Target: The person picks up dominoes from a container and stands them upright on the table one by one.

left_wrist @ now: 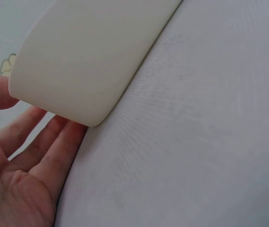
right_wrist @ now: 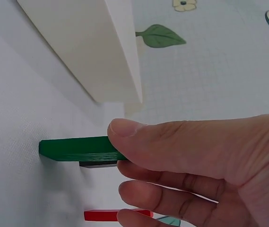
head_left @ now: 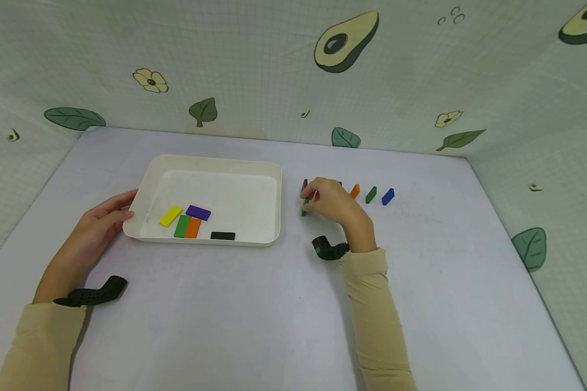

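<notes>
My left hand [head_left: 94, 228] holds the left end of a shallow white tray [head_left: 254, 163], its thumb at the rim and its fingers against the outer wall [left_wrist: 77, 85]. In the tray lie yellow [head_left: 170, 216], purple [head_left: 198, 212], green [head_left: 182, 226], orange [head_left: 193, 228] and black [head_left: 223, 235] flat blocks. Right of the tray, my right hand [head_left: 330, 201] pinches a green block [right_wrist: 80, 149] between thumb and fingers; the block stands upright with its lower end at the tabletop. A brown block [head_left: 304, 184] stands just behind it. Under the fingers, a red block [right_wrist: 99, 215] shows in the right wrist view.
To the right of my right hand, orange [head_left: 355, 191], green [head_left: 371, 194] and blue [head_left: 388, 196] blocks stand in a row. Another block is mostly hidden behind the hand. A patterned cloth [head_left: 264, 65] hangs behind the white table [head_left: 215, 326].
</notes>
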`<action>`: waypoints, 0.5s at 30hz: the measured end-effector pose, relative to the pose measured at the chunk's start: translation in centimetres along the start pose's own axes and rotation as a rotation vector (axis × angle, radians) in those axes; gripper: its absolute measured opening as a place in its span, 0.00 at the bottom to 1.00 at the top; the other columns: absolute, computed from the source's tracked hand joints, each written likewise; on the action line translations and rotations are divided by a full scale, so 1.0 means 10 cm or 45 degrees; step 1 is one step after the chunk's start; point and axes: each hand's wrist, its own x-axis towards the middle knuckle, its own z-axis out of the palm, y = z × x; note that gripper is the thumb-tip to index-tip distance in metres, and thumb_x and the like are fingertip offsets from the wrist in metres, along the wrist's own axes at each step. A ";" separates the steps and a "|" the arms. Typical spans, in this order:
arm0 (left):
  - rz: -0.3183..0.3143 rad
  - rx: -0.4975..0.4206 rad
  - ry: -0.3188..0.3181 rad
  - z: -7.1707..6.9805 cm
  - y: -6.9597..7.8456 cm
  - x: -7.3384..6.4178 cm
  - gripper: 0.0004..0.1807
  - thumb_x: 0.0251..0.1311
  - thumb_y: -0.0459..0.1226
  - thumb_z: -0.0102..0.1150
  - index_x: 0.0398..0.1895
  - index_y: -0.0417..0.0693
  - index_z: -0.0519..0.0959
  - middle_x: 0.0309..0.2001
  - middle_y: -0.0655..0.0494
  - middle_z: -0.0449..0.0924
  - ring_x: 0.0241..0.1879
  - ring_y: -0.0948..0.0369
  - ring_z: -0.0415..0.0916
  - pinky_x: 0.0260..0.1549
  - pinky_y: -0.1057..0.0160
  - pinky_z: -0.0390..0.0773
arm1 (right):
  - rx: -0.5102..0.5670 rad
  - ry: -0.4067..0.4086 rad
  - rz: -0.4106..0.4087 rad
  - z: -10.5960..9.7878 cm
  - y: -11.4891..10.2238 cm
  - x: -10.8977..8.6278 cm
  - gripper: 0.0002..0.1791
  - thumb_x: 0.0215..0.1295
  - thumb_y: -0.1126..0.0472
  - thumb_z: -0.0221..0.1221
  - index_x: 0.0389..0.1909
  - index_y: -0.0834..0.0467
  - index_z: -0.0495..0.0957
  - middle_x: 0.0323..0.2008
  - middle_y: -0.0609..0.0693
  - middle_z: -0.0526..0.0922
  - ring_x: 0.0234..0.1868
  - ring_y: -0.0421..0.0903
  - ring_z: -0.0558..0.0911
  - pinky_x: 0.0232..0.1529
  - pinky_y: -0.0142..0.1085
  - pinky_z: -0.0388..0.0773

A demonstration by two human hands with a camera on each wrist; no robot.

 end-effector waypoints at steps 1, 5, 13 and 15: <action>0.000 0.002 0.000 0.00 0.00 0.00 0.29 0.67 0.36 0.48 0.71 0.50 0.56 0.69 0.61 0.54 0.53 0.79 0.65 0.46 0.85 0.68 | 0.000 0.000 0.001 0.00 0.00 0.00 0.12 0.57 0.66 0.62 0.43 0.63 0.79 0.36 0.52 0.76 0.37 0.47 0.72 0.37 0.35 0.70; 0.000 0.002 -0.001 0.00 0.00 0.00 0.29 0.67 0.36 0.48 0.71 0.50 0.57 0.69 0.60 0.55 0.53 0.79 0.65 0.45 0.85 0.68 | 0.000 -0.004 0.008 0.00 0.00 -0.01 0.12 0.57 0.65 0.62 0.43 0.63 0.79 0.36 0.52 0.76 0.38 0.47 0.72 0.37 0.35 0.70; 0.013 -0.006 -0.006 0.00 0.00 0.00 0.28 0.67 0.36 0.48 0.70 0.48 0.57 0.65 0.62 0.59 0.53 0.79 0.66 0.45 0.84 0.69 | -0.005 -0.018 -0.005 -0.02 -0.03 -0.02 0.13 0.57 0.66 0.62 0.43 0.63 0.79 0.37 0.52 0.77 0.38 0.47 0.73 0.37 0.35 0.71; 0.019 -0.003 -0.010 0.00 0.00 0.00 0.29 0.67 0.36 0.47 0.71 0.48 0.56 0.65 0.62 0.59 0.53 0.79 0.66 0.46 0.84 0.69 | -0.007 -0.019 -0.012 -0.02 -0.03 -0.03 0.13 0.56 0.66 0.62 0.43 0.63 0.79 0.37 0.52 0.77 0.38 0.47 0.73 0.37 0.35 0.71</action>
